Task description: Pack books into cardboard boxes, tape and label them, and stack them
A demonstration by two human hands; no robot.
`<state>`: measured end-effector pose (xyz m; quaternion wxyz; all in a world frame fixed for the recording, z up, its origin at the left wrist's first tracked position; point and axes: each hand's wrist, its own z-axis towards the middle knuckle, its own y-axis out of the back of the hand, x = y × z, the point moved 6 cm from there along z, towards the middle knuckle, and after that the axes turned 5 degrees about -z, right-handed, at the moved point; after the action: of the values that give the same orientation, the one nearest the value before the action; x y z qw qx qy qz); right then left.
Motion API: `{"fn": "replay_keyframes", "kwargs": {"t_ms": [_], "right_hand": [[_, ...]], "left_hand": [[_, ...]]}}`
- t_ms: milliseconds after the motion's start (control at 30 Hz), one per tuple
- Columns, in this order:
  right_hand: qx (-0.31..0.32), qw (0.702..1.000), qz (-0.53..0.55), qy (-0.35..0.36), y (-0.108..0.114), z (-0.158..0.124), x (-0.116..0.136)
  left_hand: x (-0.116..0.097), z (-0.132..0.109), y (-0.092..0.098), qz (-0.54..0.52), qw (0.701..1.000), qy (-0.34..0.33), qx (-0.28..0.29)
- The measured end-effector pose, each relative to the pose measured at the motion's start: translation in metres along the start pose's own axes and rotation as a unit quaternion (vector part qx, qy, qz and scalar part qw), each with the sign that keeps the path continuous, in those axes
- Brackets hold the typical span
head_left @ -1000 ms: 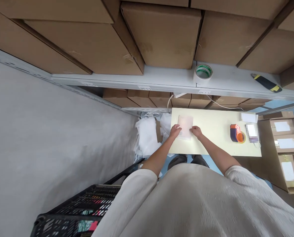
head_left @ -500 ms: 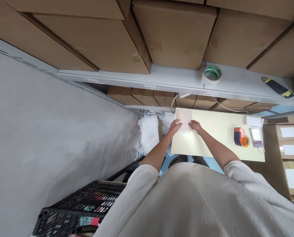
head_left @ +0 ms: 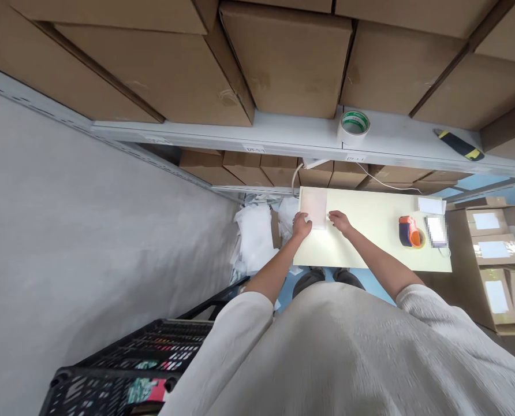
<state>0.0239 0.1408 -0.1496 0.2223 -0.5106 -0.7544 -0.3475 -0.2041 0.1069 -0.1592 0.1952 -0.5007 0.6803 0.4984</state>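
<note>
On surface (head_left: 370, 231), press pale packet (head_left: 314, 206) flat and square, with left hand (head_left: 301, 226) at its edge, right hand (head_left: 340, 221) just beside; can't tell either grip.

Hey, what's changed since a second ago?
The pale packet has moved left and farther away, to the far left corner of the table. The right hand, earlier at its right edge, appears to have let go, just beside it; the left hand stays at its left edge. The tape dispenser stayed put.
</note>
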Motion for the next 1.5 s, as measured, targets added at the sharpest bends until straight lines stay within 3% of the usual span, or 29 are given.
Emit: {"fn": "replay_keyframes", "kwargs": {"t_ms": [233, 433, 667, 800, 967, 1200, 1367, 1500], "right_hand": [[0.025, 0.999, -0.022, 0.019, 0.014, -0.029, -0.006], [0.081, 0.993, -0.06, 0.063, 0.027, -0.062, -0.012], [0.134, 0.977, -0.1, 0.131, 0.049, -0.111, -0.047], [0.171, 0.961, -0.146, 0.164, 0.044, -0.146, -0.065], [0.221, 0.936, -0.185, 0.203, 0.013, -0.185, -0.072], [0.301, 0.89, -0.234, 0.252, -0.051, -0.238, -0.084], [0.354, 0.849, -0.271, 0.284, -0.108, -0.282, -0.099], [0.395, 0.819, -0.296, 0.294, -0.166, -0.331, -0.121]], "left_hand": [[-0.005, -0.044, 0.0, -0.012, 1.0, 0.001, -0.026], [-0.002, -0.107, -0.005, -0.068, 0.993, 0.029, -0.089], [0.01, -0.211, -0.052, -0.109, 0.982, 0.034, -0.153], [0.021, -0.275, -0.072, -0.116, 0.978, 0.032, -0.169], [0.04, -0.336, -0.058, -0.138, 0.966, 0.036, -0.217], [0.077, -0.4, -0.036, -0.15, 0.943, 0.058, -0.291], [0.118, -0.455, -0.021, -0.172, 0.921, 0.072, -0.341], [0.164, -0.515, 0.0, -0.196, 0.898, 0.091, -0.383]]}}
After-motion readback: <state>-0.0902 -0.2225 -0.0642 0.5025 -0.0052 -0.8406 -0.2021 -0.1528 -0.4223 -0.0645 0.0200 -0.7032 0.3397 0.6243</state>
